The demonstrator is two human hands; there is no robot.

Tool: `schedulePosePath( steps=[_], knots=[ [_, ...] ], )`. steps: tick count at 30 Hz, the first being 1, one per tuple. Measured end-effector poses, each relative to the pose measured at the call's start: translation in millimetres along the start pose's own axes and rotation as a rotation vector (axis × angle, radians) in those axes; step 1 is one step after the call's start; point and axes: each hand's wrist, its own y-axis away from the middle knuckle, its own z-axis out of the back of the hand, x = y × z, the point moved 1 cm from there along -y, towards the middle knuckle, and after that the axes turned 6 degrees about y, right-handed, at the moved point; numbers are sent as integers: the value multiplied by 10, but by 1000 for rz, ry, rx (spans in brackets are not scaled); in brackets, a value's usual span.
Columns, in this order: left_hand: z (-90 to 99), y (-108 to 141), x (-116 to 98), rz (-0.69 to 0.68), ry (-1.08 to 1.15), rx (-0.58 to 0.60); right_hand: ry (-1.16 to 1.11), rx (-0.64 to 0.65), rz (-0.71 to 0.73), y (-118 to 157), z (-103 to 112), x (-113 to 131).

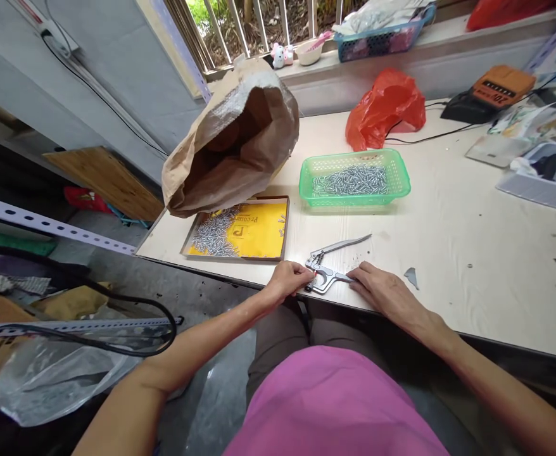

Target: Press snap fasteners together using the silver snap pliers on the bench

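Note:
A grey metal pair of spring-loaded hand pliers (326,276) lies at the table's front edge, its upper handle raised away from the lower one. My right hand (386,288) is closed over the end of the lower handle. At the pliers' head, my left hand (288,278) pinches with thumb and forefinger. Whatever is between those fingertips is too small to make out; a red speck shows there. Just behind my left hand sits a shallow tray (263,232) with a yellow bottom and a heap of small silvery metal pieces (215,235). More such pieces (354,181) fill a green plastic basket (309,195).
A large open brown paper bag (240,152) leans over the tray's back. Behind the basket lies a red plastic bag (385,109). An orange and black battery charger (491,95) and a grey bin (539,180) stand at right. A grey scrap (411,277) lies beside my right hand.

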Motion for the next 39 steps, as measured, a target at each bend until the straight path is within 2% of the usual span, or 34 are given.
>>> schedulePosePath(
  steps=[3,8,12,16,19,24,29,36,38,39],
  knots=[
    [14,-35,-11,25,-58,21,8,4,13,-1,-5,0],
    [62,-82,-101,33,-165,142,50,25,-7,-7,8,27],
    [83,-99,-127,50,-197,193,87,58,-18,-6,19,36],
    [85,-80,-84,77,-148,228,141,-12,46,-54,21,-61],
    [77,-37,-79,78,-93,221,247,-88,61,-158,25,-203],
    [49,13,-108,122,-81,185,275,19,113,-361,38,-364],
    [37,-15,-68,126,-118,156,283,38,102,-435,73,-345],
    [34,-4,-33,156,-162,117,315,15,61,-387,57,-305],
    [22,53,-42,86,-284,75,312,6,65,-362,66,-276],
    [6,85,-57,6,-376,22,303,3,74,-348,70,-257]
  ],
)
